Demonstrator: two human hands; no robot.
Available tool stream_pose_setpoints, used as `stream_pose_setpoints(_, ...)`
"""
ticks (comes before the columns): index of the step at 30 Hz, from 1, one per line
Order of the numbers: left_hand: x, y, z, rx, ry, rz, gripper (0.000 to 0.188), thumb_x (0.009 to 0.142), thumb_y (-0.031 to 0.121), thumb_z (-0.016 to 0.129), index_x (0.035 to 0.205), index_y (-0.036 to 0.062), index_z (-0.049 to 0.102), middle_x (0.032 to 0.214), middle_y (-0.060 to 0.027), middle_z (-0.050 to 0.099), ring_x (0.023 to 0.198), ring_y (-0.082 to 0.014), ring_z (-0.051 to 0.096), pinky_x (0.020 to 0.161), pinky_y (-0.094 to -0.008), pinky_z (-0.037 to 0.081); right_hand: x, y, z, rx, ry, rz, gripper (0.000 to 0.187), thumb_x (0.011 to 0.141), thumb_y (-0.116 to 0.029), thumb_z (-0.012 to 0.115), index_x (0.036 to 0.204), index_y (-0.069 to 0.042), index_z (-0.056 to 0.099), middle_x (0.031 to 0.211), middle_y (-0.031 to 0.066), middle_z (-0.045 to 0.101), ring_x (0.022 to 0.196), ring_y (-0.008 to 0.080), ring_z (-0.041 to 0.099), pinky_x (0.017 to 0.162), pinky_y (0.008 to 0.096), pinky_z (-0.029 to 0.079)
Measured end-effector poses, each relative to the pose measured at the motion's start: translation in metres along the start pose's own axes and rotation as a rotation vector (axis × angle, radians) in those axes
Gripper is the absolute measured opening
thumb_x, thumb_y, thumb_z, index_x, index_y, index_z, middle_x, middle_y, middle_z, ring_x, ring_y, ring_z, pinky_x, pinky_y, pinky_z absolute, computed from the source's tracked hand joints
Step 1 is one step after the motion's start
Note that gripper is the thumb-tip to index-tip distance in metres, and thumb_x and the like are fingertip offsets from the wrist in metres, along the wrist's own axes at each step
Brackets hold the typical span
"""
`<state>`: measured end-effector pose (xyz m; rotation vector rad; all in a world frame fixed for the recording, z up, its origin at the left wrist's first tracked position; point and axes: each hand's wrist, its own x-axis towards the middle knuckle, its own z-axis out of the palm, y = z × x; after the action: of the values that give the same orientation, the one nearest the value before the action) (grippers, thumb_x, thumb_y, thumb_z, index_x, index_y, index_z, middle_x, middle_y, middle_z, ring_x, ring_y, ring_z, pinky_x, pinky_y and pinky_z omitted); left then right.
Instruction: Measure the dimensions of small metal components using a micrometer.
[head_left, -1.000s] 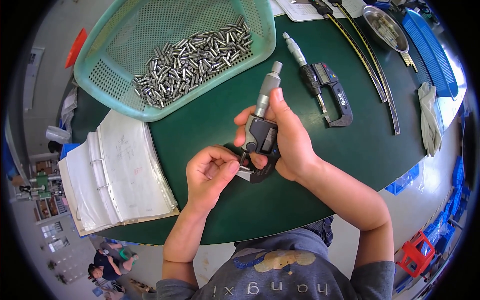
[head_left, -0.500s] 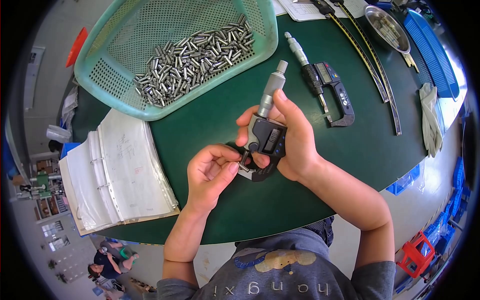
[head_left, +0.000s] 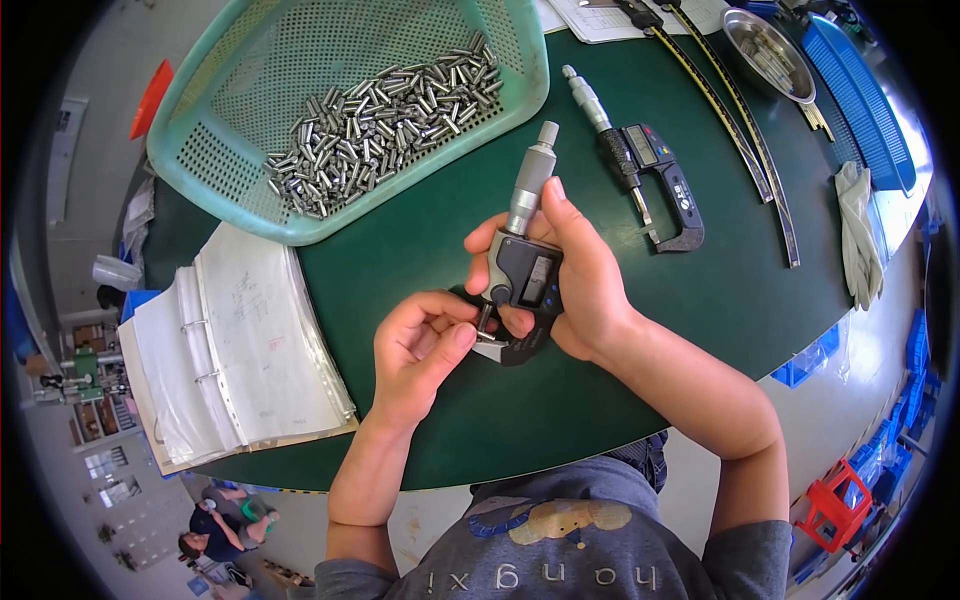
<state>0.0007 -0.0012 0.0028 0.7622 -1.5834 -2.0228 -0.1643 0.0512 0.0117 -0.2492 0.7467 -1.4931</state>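
Note:
My right hand [head_left: 590, 270] is wrapped round a digital micrometer [head_left: 517, 268], its thumb lying along the barrel and its display facing up. My left hand [head_left: 425, 345] is closed in a pinch at the micrometer's jaws. Between thumb and fingers sits a small metal pin [head_left: 486, 320], partly hidden by the fingertips, in the gap of the frame. Beyond the hands, a green mesh basket [head_left: 330, 232] holds a heap of similar metal pins [head_left: 385, 125]. A second digital micrometer [head_left: 655, 160] lies on the green table [head_left: 560, 420] to the right.
An open ring binder [head_left: 265, 350] of papers lies at the left. On the far right are two long calipers [head_left: 735, 120], a metal bowl [head_left: 768, 55], a blue basket [head_left: 860, 100] and pale gloves [head_left: 858, 235]. A red stool [head_left: 835, 505] and a seated person [head_left: 215, 530] are beyond the table.
The micrometer and my right hand have shifted slightly left, and the micrometer has turned a little, so its display reads less clearly. My left hand keeps its pinch on the pin.

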Motion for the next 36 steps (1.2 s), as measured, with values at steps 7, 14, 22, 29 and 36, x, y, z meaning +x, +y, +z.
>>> stream_pose_setpoints(7, 0.0002, -0.0006, -0.0013, -0.099, -0.005, 0.027, 0.016, 0.080, 0.002, 0.055, 0.094, -0.0026, 0.050, 0.088, -0.0087, 0.056, 0.085, -0.0139, 0.056, 0.077, -0.0256, 0.043, 0.0002, -0.0029, -0.0003, 0.051, -0.020, 0.061, 0.059, 0.087, -0.050, 0.022, 0.086, 0.001, 0.052, 0.066, 0.0106, 0.056, 0.038, 0.0133, 0.044, 0.042, 0.0238, 0.039)
stream_pose_setpoints(14, 0.0003, -0.0014, -0.0016, -0.098, -0.014, 0.040, 0.016, 0.080, 0.001, 0.055, 0.094, -0.0026, 0.050, 0.089, -0.0082, 0.055, 0.085, -0.0136, 0.055, 0.077, -0.0257, 0.043, 0.0011, -0.0016, 0.0005, -0.070, 0.038, 0.033, 0.061, 0.084, -0.056, 0.029, 0.083, 0.000, 0.053, 0.063, 0.0105, 0.055, 0.037, 0.0141, 0.043, 0.036, 0.0233, 0.035)
stream_pose_setpoints(22, 0.0004, -0.0022, -0.0022, -0.090, -0.047, -0.001, 0.016, 0.080, 0.003, 0.055, 0.094, -0.0023, 0.050, 0.090, -0.0090, 0.055, 0.086, -0.0156, 0.056, 0.079, -0.0277, 0.044, 0.0013, -0.0003, 0.0005, -0.065, 0.009, 0.019, 0.062, 0.086, -0.055, 0.025, 0.089, 0.000, 0.053, 0.066, 0.0102, 0.055, 0.038, 0.0142, 0.044, 0.038, 0.0234, 0.036)
stream_pose_setpoints(29, 0.0008, -0.0027, -0.0025, -0.104, -0.039, 0.020, 0.016, 0.080, 0.002, 0.054, 0.095, -0.0022, 0.049, 0.090, -0.0075, 0.053, 0.085, -0.0145, 0.054, 0.078, -0.0271, 0.043, 0.0001, -0.0024, 0.0001, -0.007, -0.009, 0.069, 0.064, 0.087, -0.053, 0.020, 0.091, 0.002, 0.052, 0.066, 0.0097, 0.056, 0.040, 0.0125, 0.045, 0.040, 0.0235, 0.037)
stream_pose_setpoints(36, 0.0016, -0.0014, -0.0011, -0.096, -0.049, 0.043, 0.018, 0.080, 0.001, 0.055, 0.096, -0.0021, 0.048, 0.089, -0.0070, 0.053, 0.085, -0.0135, 0.054, 0.078, -0.0263, 0.043, 0.0017, -0.0019, -0.0004, -0.079, 0.010, 0.042, 0.062, 0.084, -0.056, 0.028, 0.084, 0.001, 0.053, 0.064, 0.0099, 0.056, 0.039, 0.0136, 0.045, 0.038, 0.0236, 0.037)
